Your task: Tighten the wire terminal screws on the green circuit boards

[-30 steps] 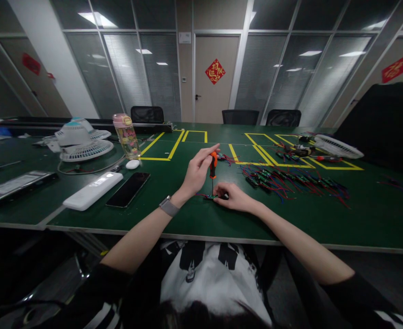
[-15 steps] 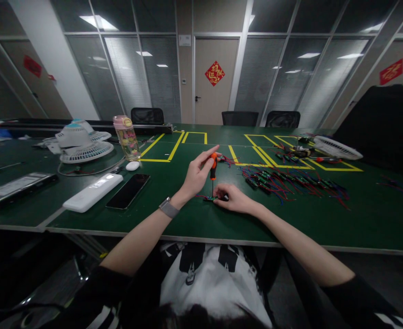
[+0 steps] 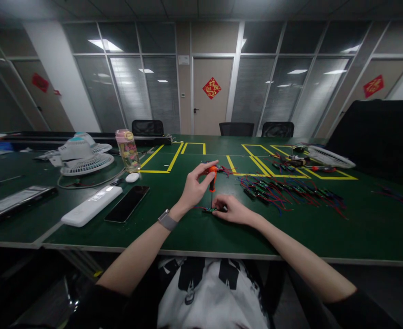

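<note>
My left hand (image 3: pixel 195 185), with a watch on its wrist, grips the orange and black handle of a screwdriver (image 3: pixel 213 179) from the side and top. The screwdriver stands upright, its shaft pointing down at a small green circuit board (image 3: pixel 208 210) with red wires on the table. Close beside the shaft, my right hand (image 3: pixel 231 209) has its fingers curled, with thumb and fingertips pinching the board's right end. The exact contact of the tip is too small to make out. Behind the screwdriver lie more wired pieces (image 3: pixel 224 169).
Several wired circuit boards (image 3: pixel 283 188) are heaped to the right on the green table (image 3: pixel 194 240). To the left lie a black phone (image 3: pixel 128 204), a white power bank (image 3: pixel 92 205), a white earbud case (image 3: pixel 132 177), a bottle (image 3: pixel 128 151) and white fans (image 3: pixel 85 160). Yellow tape (image 3: pixel 153 172) marks the tabletop.
The camera has tilted up slightly, so everything sits lower in view. Both hands keep their places, with the screwdriver still upright on the board.
</note>
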`<state>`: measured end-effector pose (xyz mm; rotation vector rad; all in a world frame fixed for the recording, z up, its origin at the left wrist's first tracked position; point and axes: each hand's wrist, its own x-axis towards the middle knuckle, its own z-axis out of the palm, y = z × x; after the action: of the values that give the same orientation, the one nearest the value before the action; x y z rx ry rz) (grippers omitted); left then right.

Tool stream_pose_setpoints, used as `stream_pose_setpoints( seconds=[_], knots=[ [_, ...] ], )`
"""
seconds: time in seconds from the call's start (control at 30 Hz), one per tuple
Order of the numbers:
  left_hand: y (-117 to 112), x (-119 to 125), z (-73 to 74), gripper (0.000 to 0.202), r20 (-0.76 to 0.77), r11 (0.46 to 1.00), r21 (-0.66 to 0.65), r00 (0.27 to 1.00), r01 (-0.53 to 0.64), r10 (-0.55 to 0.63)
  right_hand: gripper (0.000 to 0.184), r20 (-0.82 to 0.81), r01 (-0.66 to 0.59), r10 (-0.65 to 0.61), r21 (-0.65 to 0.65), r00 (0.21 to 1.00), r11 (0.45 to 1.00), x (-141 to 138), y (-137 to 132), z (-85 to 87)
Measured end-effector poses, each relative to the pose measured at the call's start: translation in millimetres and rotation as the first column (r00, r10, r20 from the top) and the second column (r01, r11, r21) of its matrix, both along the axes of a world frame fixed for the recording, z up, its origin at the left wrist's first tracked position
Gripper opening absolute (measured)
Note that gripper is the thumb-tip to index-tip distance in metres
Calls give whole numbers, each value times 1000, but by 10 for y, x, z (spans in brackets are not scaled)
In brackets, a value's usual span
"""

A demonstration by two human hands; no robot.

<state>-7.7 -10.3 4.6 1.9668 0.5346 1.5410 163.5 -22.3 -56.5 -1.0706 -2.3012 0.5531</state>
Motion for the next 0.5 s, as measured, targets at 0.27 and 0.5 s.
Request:
stream_pose_setpoints(
  seconds=[0.27, 0.5],
  knots=[
    [14, -30, 20, 35, -1, 1000, 15, 1000, 28, -28, 10, 20, 2, -3, 35, 1000, 999, 17, 10, -30],
    [17, -27, -2, 29, -4, 997, 48, 998, -67, 68, 10, 15, 14, -15, 47, 1000, 999, 23, 38, -67]
  ],
)
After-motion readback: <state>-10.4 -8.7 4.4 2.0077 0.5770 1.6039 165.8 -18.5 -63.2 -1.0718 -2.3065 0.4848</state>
